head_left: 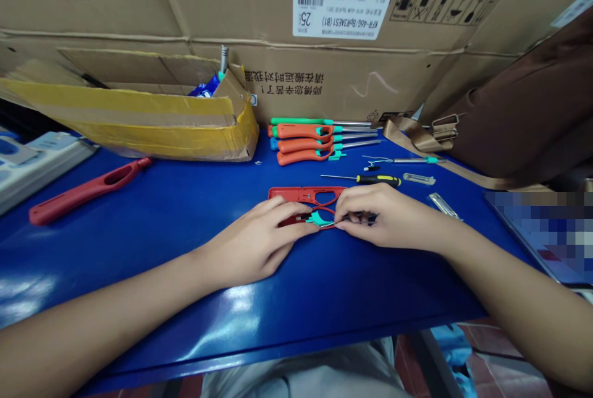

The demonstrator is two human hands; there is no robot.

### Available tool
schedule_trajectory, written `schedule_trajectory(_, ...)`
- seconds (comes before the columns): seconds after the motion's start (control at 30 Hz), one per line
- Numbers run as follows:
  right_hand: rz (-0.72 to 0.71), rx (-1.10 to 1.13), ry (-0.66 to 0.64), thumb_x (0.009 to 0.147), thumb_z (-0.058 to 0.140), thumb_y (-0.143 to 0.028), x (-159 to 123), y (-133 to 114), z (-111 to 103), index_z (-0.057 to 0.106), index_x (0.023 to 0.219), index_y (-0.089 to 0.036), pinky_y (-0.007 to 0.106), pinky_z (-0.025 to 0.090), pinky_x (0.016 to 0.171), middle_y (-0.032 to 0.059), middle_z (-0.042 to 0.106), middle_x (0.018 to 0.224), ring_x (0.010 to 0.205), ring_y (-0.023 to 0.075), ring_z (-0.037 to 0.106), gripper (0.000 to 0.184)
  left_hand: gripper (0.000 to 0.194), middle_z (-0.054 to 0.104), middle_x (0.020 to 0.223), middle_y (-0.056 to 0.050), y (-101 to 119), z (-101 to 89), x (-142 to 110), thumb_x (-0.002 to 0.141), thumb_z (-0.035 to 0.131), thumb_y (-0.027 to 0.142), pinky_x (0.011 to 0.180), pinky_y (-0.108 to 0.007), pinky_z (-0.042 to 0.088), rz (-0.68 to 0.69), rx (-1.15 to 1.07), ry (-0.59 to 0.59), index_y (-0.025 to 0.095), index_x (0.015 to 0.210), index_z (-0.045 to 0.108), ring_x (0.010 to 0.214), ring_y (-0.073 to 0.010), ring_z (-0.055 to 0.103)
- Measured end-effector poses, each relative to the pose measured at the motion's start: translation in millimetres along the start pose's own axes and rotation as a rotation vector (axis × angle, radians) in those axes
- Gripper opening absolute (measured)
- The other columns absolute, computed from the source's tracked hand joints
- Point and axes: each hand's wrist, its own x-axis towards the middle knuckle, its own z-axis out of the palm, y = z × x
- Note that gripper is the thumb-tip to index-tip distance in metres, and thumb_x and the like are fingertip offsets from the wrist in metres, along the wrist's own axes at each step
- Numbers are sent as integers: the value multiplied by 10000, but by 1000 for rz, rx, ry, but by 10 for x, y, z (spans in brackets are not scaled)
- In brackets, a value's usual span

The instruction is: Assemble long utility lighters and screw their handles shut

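An opened red lighter shell [306,194] lies on the blue table [185,212] in the middle. My left hand [259,240] rests on the table with its fingers closed on the shell's near half and a teal trigger piece [317,219]. My right hand [380,215] pinches the same assembly from the right, fingers pressed together over a thin metal tube. Both hands touch the part at once.
A stack of finished red and green stick lighters [315,138] lies behind. A yellow-handled screwdriver [370,179] and small metal parts [419,178] sit to the right. A loose red shell [88,189] lies left. A taped cardboard box [152,120] stands at the back left, large cartons behind.
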Motion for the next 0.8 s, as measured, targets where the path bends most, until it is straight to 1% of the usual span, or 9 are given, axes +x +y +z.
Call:
schedule_trajectory(0.2,9,-43,-1,916,607,-152,1,-24,16,704,887,-163,250,451,626,41,671,864,666,116,564,102,386,579,1393,-124,3,6,-2,1000,459,138,1034,-466,492,-23,-26,-3,225,1340,621,1213,-278,552)
schedule_trajectory(0.3,3,-19,6,921,607,-145,-9,-25,7,711,914,-160,252,466,646,45,683,884,703,123,596,105,386,577,1393,-123,-1,9,-4,1001,460,136,1032,-468,490,-25,-28,-1,228,1339,623,1205,-275,554)
schedule_trajectory(0.4,-28,13,6,929,596,-129,-10,-21,-1,725,891,-152,265,488,715,54,692,893,768,138,632,137,389,574,1393,-127,-10,15,-11,998,461,132,1022,-469,495,-23,-19,-3,225,1339,623,1201,-278,554)
schedule_trajectory(0.5,-36,12,-2,935,591,-128,-5,-21,-6,739,883,-143,275,494,749,63,695,898,789,147,645,158,393,574,1391,-138,-19,18,-18,997,455,131,1009,-475,500,-8,-10,-8,212,1343,623,1198,-288,556)
schedule_trajectory(0.63,-42,6,-12,950,582,-148,-7,-28,-13,750,892,-141,276,495,758,69,697,916,796,149,652,178,391,577,1388,-145,-21,15,-17,993,456,127,1014,-478,497,8,-4,2,202,1336,629,1203,-295,556)
schedule_trajectory(0.8,-33,1,-20,952,588,-168,-20,-53,-20,745,887,-147,265,486,730,58,691,906,774,137,638,171,391,585,1372,-137,-13,10,-10,1001,448,126,997,-475,503,-12,-20,6,217,1336,629,1191,-293,564)
